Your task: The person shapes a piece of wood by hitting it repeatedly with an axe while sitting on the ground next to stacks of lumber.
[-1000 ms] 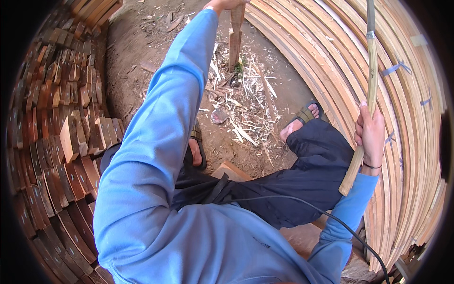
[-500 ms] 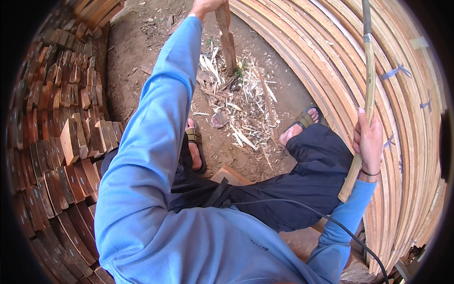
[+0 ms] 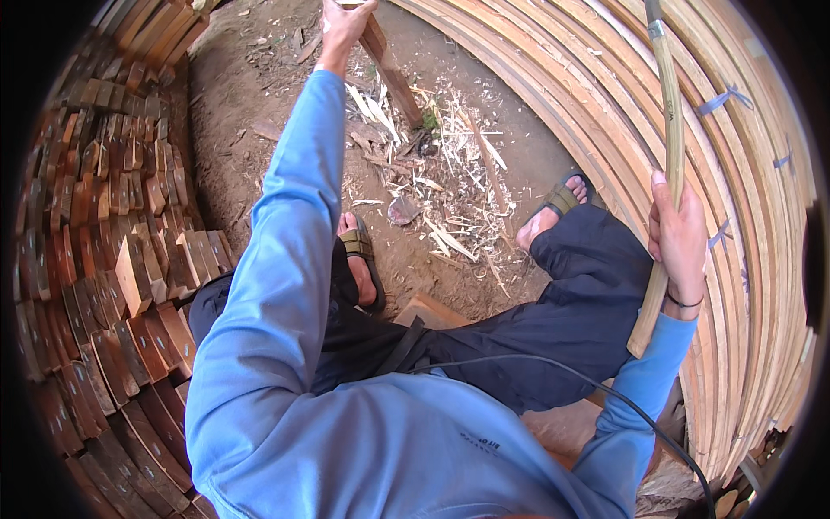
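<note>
I see the wooden stick (image 3: pixel 391 71) standing tilted on the dirt ground (image 3: pixel 259 173), its top clasped by my left hand (image 3: pixel 344 24) at the upper edge of the view, its lower end down among the wood shavings (image 3: pixel 450 173). My left hand is closed around the stick's top. My right hand (image 3: pixel 679 238) is closed around a long pale tool handle (image 3: pixel 664 164) that runs up along the right side, its butt end poking out below my wrist, over my dark trouser leg.

No packages or signs show. The only marks are small blue tape strips (image 3: pixel 724 97) stuck on the curved stack of pale wooden slats (image 3: pixel 605 86) to the right, and pale dabs on the ends of some reddish-brown wood blocks (image 3: pixel 104 242) stacked at left.

Both sandalled feet (image 3: pixel 359 259) rest on the ground beside the shavings.

Against half a second ago, the stick has leaned further, its top now more to the left of its foot, and my left hand has shifted slightly along the upper rim. The right hand's hold on the handle looks unchanged.
</note>
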`<state>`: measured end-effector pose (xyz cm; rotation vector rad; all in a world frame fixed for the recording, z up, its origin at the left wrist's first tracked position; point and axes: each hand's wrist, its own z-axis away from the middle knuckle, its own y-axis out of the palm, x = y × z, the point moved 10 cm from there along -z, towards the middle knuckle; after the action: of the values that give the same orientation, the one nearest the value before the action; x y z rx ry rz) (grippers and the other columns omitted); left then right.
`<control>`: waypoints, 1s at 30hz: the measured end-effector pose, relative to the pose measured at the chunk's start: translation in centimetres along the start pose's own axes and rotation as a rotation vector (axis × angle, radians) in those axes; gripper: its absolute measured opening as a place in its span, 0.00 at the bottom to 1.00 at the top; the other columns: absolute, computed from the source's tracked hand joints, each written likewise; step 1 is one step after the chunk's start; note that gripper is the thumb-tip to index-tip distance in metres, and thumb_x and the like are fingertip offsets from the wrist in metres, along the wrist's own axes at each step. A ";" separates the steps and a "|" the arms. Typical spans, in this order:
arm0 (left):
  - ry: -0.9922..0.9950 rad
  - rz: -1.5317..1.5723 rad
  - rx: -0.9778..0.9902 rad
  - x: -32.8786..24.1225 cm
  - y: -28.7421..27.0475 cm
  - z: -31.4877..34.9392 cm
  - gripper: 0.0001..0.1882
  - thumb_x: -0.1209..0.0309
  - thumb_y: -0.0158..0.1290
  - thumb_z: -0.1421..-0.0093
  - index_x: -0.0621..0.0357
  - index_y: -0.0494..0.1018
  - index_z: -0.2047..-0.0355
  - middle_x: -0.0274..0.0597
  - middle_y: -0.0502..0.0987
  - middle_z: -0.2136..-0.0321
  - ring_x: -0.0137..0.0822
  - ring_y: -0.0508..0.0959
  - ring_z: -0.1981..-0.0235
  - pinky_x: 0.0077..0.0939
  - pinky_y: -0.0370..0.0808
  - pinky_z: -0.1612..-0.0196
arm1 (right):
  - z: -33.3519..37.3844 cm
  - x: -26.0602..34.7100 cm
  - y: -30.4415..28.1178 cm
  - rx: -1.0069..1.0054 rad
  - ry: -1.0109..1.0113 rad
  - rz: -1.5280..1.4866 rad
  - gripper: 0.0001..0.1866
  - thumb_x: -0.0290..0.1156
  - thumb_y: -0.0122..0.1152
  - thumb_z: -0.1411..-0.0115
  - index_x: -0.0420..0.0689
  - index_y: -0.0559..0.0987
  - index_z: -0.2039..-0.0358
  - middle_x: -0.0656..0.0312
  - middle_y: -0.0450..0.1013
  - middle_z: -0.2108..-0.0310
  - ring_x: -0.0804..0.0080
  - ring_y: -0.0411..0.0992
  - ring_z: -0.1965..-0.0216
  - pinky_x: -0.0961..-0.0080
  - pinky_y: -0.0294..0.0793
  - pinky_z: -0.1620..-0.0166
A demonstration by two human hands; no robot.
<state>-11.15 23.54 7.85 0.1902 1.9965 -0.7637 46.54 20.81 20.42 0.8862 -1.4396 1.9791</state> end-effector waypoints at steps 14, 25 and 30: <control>0.055 0.054 0.372 3.1 -4.4 -2.1 0.22 0.78 0.61 0.47 0.63 0.74 0.50 0.40 0.81 0.62 0.30 0.79 0.65 0.25 0.75 0.65 | 0.4 -0.2 -0.2 -0.004 -0.029 0.007 0.14 0.42 0.54 0.32 0.43 0.71 0.64 0.76 0.56 0.89 0.88 0.54 0.91 0.85 0.51 0.88; 0.198 -0.010 0.458 0.3 0.8 -4.1 0.22 0.75 0.60 0.46 0.63 0.76 0.50 0.41 0.82 0.61 0.31 0.81 0.60 0.29 0.79 0.57 | 0.2 -0.4 0.4 0.015 -0.007 0.013 0.14 0.41 0.52 0.31 0.42 0.72 0.62 0.76 0.55 0.89 0.89 0.52 0.91 0.85 0.50 0.88; 0.205 -0.288 0.313 -0.9 1.4 -4.8 0.23 0.67 0.62 0.48 0.60 0.77 0.52 0.50 0.82 0.60 0.42 0.82 0.58 0.35 0.79 0.54 | 0.2 -0.2 0.6 0.020 0.002 -0.012 0.14 0.40 0.52 0.31 0.42 0.72 0.61 0.76 0.55 0.89 0.89 0.52 0.91 0.85 0.49 0.88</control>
<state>-13.58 27.60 9.71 0.1707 2.1132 -1.2875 46.32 20.44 19.95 0.8993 -1.4120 1.9887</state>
